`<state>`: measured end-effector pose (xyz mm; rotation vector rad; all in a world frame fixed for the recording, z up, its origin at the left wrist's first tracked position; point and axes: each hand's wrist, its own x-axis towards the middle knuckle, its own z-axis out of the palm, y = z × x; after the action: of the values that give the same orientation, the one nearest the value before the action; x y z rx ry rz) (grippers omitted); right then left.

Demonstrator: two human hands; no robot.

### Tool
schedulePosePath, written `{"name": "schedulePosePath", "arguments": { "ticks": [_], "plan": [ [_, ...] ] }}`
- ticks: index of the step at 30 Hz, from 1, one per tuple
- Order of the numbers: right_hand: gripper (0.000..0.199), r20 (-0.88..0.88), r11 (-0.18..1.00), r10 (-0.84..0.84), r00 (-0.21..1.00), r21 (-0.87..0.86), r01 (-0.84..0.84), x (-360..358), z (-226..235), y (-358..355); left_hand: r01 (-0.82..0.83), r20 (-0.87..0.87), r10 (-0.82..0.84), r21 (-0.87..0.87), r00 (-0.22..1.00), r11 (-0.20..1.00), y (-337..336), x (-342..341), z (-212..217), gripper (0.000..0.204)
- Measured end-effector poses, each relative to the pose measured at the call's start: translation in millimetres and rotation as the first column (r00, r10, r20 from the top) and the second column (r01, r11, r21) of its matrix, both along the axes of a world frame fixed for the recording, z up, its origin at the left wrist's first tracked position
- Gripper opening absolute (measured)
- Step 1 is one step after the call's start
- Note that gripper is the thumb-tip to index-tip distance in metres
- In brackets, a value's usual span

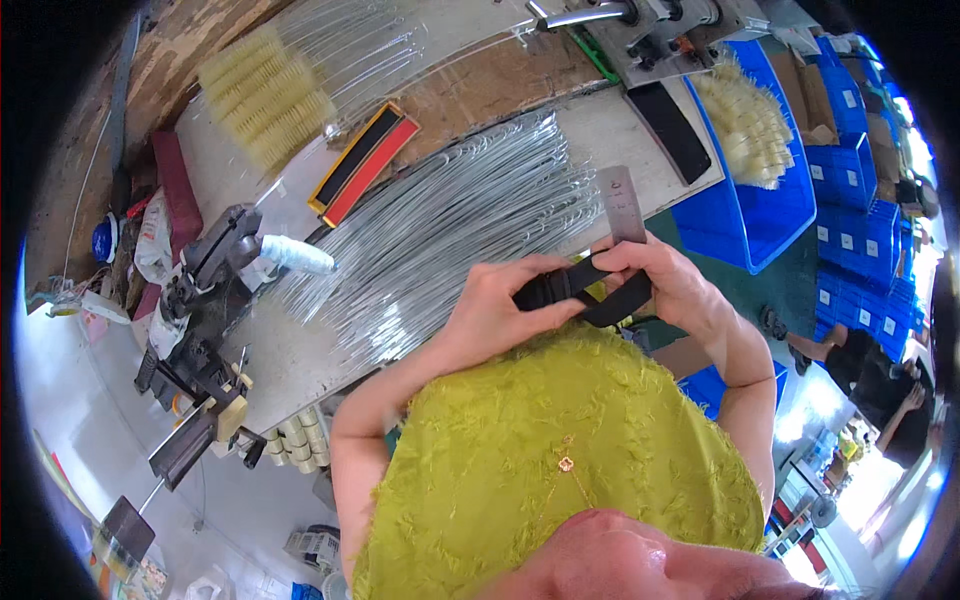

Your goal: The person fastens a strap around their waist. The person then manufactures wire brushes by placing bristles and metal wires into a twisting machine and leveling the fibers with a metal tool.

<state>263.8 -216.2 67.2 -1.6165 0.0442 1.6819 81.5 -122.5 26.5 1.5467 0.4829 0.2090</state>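
Observation:
A black strap [628, 300] is bent into a loop in front of my chest, just off the near edge of the workbench. My left hand [495, 305] is closed round a thicker black section of it, thumb below and fingers on top. At the other side of the loop, my right hand [665, 280] pinches the strap between thumb and fingers. A flat metal strip [622, 205] with markings rises directly above the right fingers; its lower end is hidden, and I cannot tell whether that hand holds it too. Beyond both hands, a wide pile of thin wire rods [450, 220] with looped ends covers the bench.
Bristle brushes [265, 100] lie at the far left, near a red, black and yellow block [365, 163]. A clamp-like machine [215, 270] stands left; another machine [670, 35] is at the back. A blue bin [745, 225] of brushes stands right. A person [870, 390] is farther right.

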Motion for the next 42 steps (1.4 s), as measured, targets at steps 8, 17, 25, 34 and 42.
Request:
{"name": "schedulePosePath", "arguments": {
  "ticks": [8,17,25,34,42],
  "plan": [
    [0.02,-0.079,0.973,0.169,0.983,0.171,-0.154,33,10,5,-0.03,0.077,0.054,-0.284,0.996,0.958,-4,-10,-20,0.043],
    [0.029,0.362,0.793,0.485,0.796,0.202,-0.575,4,-12,-26,-0.092,-0.048,0.081,-0.672,0.996,0.735,4,-5,-15,0.037],
    [0.02,0.019,0.955,0.226,0.974,0.194,-0.225,-10,-27,-40,0.024,0.093,0.05,-0.664,0.994,0.748,2,-8,-16,0.043],
    [0.015,-0.037,0.938,0.258,0.965,0.249,-0.241,-17,-31,-32,0.035,0.154,0.077,-0.614,0.985,0.789,-4,-10,-23,0.044],
    [0.016,0.041,0.922,0.261,0.965,0.285,-0.261,-22,-44,-32,-0.011,0.101,0.122,-0.726,0.987,0.688,-10,-4,-21,0.038]
  ]
}}
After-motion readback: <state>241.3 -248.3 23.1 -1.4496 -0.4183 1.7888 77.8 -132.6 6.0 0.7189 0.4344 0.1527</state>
